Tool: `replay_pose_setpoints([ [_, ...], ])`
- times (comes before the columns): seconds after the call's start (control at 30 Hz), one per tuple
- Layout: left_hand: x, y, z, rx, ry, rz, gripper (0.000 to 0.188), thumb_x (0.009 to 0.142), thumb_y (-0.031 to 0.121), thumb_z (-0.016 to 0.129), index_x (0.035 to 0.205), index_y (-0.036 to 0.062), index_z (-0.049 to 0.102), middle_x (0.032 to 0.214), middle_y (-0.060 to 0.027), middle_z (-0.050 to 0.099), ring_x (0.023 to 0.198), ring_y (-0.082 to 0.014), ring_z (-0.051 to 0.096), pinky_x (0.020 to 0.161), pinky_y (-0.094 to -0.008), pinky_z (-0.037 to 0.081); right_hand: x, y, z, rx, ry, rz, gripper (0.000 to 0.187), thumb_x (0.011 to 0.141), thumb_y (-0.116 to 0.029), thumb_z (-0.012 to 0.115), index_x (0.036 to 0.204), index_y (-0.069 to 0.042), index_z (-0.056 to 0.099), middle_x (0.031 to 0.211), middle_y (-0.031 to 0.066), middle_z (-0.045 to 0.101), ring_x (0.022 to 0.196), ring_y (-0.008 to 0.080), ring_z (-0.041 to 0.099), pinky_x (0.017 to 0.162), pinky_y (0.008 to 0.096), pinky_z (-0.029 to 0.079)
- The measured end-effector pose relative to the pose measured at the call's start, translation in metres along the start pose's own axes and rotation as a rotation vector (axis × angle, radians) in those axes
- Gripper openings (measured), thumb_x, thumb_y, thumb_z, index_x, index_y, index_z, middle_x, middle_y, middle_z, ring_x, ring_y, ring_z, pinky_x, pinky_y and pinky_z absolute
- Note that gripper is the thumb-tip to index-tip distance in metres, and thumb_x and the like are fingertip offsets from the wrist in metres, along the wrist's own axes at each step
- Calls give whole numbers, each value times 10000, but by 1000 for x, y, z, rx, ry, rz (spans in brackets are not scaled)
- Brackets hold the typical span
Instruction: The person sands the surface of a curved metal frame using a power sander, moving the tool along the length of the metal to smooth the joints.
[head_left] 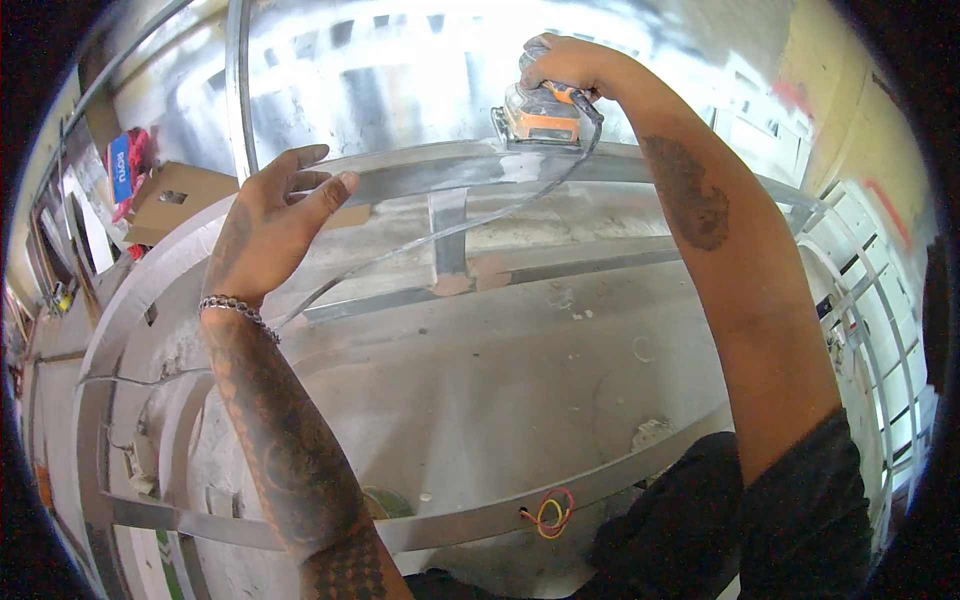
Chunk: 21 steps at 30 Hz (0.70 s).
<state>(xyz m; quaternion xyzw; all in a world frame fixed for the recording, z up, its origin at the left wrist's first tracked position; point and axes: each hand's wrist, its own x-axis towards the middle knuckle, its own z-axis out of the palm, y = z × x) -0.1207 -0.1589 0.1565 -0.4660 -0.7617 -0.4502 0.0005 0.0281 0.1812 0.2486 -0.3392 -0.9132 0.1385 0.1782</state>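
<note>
An orange and grey electric sander [545, 128] sits on the curved top bar of a grey metal frame [400, 178], its base against the bar. My right hand [568, 66] is wrapped over the sander's top from behind its cord end. Beneath the sander, a pale patch shows on the bar. My left hand [272, 215] is raised with thumb and fingers apart, holding nothing. It overlaps the bar's left part in view; whether it touches the metal I cannot tell. The sander's grey cord [450, 232] runs from its right side down left, passing behind my left wrist.
A lower crossbar [580, 265] and a curved near bar [440, 528] belong to the frame. Red and yellow wires [550, 513] stick out of the near bar. A cardboard box [185, 200] stands at left beside an upright metal post [238, 80]. White slatted panels [870, 260] lie right.
</note>
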Motion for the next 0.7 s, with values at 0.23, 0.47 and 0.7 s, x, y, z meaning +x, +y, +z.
replay_pose_setpoints([
  [0.23,3,-3,4,-9,-36,-4,671,917,431,694,1374,-39,549,1206,-253,679,1178,-284,632,1010,-368,469,9,5,6,-16,74,128,863,705,-360,756,1485,-206,420,1156,178,588,970,311,589,687,469,511],
  [0.47,4,0,3,14,-16,-23,673,914,420,697,1376,-45,542,1211,-256,677,1177,-283,631,1013,-364,466,6,10,-1,18,11,16,840,712,-355,756,1476,-218,435,1175,187,583,971,326,589,697,500,521],
  [0.7,0,2,4,-47,-49,-37,665,911,404,710,1393,-21,538,1221,-262,672,1209,-285,614,1026,-365,458,4,1,-1,-27,-21,11,846,728,-368,753,1487,-200,420,1231,205,577,1026,322,602,754,550,529],
])
